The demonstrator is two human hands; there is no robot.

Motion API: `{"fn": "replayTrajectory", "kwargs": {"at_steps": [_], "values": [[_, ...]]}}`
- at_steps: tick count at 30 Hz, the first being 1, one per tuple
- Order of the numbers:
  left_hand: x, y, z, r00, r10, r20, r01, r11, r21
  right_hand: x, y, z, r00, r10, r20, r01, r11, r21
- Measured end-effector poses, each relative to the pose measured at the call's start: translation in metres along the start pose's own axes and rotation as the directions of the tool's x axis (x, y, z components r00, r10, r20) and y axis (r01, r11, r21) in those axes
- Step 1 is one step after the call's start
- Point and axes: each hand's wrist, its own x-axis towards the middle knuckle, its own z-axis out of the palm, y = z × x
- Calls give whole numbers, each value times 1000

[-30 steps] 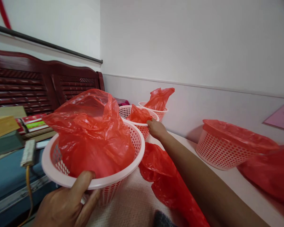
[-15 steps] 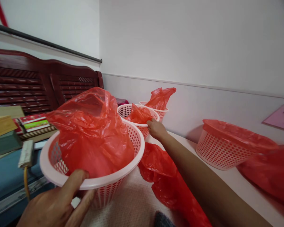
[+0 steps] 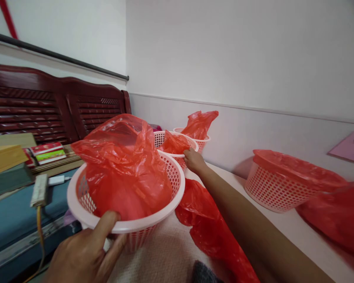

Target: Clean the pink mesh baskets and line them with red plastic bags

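Observation:
My left hand [image 3: 91,247] grips the near rim of a large pink perforated plastic basket [image 3: 76,204], thumb over the edge and fingers beneath. Crumpled inside it is a red plastic bag [image 3: 126,177] that puffs above the rim. Farther off, my right hand [image 3: 193,160] is closed at the right rim of a second pink basket [image 3: 181,162], which also has a red bag [image 3: 175,143] in it. Under my right forearm lies a loose red plastic bag [image 3: 208,224]. A third basket [image 3: 202,145] with a red bag [image 3: 200,124] stands behind.
On the right, a pink basket [image 3: 278,186] with red plastic over its top stands on the white surface beside a red bag [image 3: 336,220]. At left are a power strip [image 3: 39,190], boxes [image 3: 7,157] and a dark wooden bench back [image 3: 26,100].
The large basket in my left hand has shifted to the right, nearer the second basket, and overlaps more of it. My right hand has stayed at the second basket's rim.

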Motion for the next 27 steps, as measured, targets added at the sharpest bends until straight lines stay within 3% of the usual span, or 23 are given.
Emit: {"fn": "replayTrajectory", "kwargs": {"at_steps": [6, 9, 13, 16, 19, 21, 22, 23, 25, 27], "values": [[22, -8, -6, 982, -129, 137, 144, 984, -103, 1, 7, 6, 1000, 12, 8, -12, 1000, 25], [22, -12, -9, 982, -131, 139, 157, 969, -189, 3, 8, 9, 1000, 1, 14, -2, 999, 44], [0, -9, -6, 990, -125, 65, 141, 897, -420, -1, 9, 10, 1000, -1, 1, 1, 997, 76], [-33, -5, 5, 950, -312, -25, 239, 773, -588, -14, 7, 6, 998, 22, -52, -17, 995, 99], [-65, -12, 30, 823, -568, -12, 411, 610, -678, -37, -3, 6, 965, 78, -249, -28, 979, 200], [-81, -24, 57, 764, -642, 64, 515, 548, -659, -57, -15, 14, 936, 153, -317, -27, 929, 370], [-87, -30, 72, 790, -607, 83, 526, 603, -600, -67, -21, 21, 937, 198, -290, -37, 877, 479], [-92, -37, 88, 836, -546, 59, 501, 714, -488, -76, -28, 29, 948, 232, -219, -65, 811, 581], [-102, -46, 118, 859, -505, 81, 492, 773, -400, -92, -39, 45, 962, 260, -81, -124, 682, 721], [-110, -51, 140, 893, -435, 116, 448, 832, -326, -104, -47, 56, 966, 251, -56, -119, 631, 767]]}}
